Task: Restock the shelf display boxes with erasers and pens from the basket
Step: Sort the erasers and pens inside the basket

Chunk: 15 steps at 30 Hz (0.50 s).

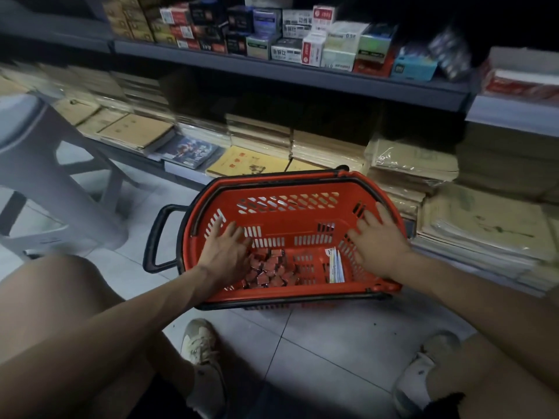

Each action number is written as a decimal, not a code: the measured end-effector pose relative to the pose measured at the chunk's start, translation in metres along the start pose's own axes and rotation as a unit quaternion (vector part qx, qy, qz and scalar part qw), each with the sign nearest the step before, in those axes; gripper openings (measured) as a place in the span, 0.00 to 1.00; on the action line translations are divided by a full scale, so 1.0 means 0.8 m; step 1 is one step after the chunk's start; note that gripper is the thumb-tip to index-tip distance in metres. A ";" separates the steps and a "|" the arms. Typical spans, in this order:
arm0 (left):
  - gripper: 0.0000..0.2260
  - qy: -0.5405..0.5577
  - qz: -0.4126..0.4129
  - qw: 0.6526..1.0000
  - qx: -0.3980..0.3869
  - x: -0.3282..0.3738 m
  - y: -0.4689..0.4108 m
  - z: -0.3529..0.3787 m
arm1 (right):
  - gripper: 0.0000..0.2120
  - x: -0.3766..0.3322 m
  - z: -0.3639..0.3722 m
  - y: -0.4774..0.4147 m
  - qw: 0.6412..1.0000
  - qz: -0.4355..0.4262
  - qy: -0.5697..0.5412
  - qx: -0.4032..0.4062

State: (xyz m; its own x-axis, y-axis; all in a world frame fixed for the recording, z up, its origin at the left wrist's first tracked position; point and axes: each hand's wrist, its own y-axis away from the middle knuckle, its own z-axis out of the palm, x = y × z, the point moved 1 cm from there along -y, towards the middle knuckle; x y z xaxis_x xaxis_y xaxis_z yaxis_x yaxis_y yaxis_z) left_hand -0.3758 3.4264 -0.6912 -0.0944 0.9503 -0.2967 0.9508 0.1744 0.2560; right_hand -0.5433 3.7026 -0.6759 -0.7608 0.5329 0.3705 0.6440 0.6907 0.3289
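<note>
- Dim shop aisle, pale tiled floor (317, 343); grey shelf (272, 71) at 12 o'clock carries small boxes (314, 40), print too blurred to read.
- Red basket (302, 189) at centre holds erasers (266, 272).
- Left hand (225, 252) and right hand (378, 240), fingers spread, holding nothing.

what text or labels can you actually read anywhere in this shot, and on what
"0.38", roughly, on a pale box on the upper shelf; blurred, so uncertain.
Print on the other shelf boxes: Chinese characters, too blurred to read.
Yellow booklet cover: dark marks, unreadable.
Packets in the red basket: print too small.
Small red packs in the basket: no readable text.
</note>
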 end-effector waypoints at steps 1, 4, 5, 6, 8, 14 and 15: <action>0.29 0.018 0.009 1.000 0.010 0.003 0.001 -0.003 | 0.28 -0.004 -0.002 -0.001 1.000 -0.010 -0.003 0.005; 0.32 0.057 0.028 0.998 0.027 0.007 0.001 -0.014 | 0.33 -0.015 -0.006 -0.007 0.999 -0.029 -0.038 0.014; 0.32 0.065 0.030 0.997 0.039 0.005 -0.001 -0.015 | 0.34 -0.019 -0.008 -0.010 0.998 -0.036 -0.052 0.015; 0.32 0.073 0.029 0.996 0.050 0.002 -0.003 -0.014 | 0.35 -0.025 -0.011 -0.015 0.997 -0.045 -0.064 0.017; 0.32 0.090 0.019 0.994 0.053 -0.009 -0.009 -0.003 | 0.35 -0.041 -0.019 -0.032 0.993 -0.068 -0.092 0.018; 0.34 0.099 0.017 0.994 -0.033 -0.037 -0.037 0.047 | 0.34 -0.111 -0.009 -0.117 0.977 -0.156 -0.143 -0.037; 0.34 0.099 0.014 0.994 -0.046 -0.039 -0.042 0.053 | 0.36 -0.125 0.001 -0.132 0.972 -0.162 -0.156 -0.064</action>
State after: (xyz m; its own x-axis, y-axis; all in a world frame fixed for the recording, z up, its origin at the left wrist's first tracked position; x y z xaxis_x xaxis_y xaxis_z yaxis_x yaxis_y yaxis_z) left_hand -0.3925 3.3802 -0.7295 -0.1325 0.9858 -0.1035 0.9236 0.1607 0.3481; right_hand -0.5355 3.5769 -0.7486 -0.8997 0.4340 -0.0461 0.3562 0.7912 0.4971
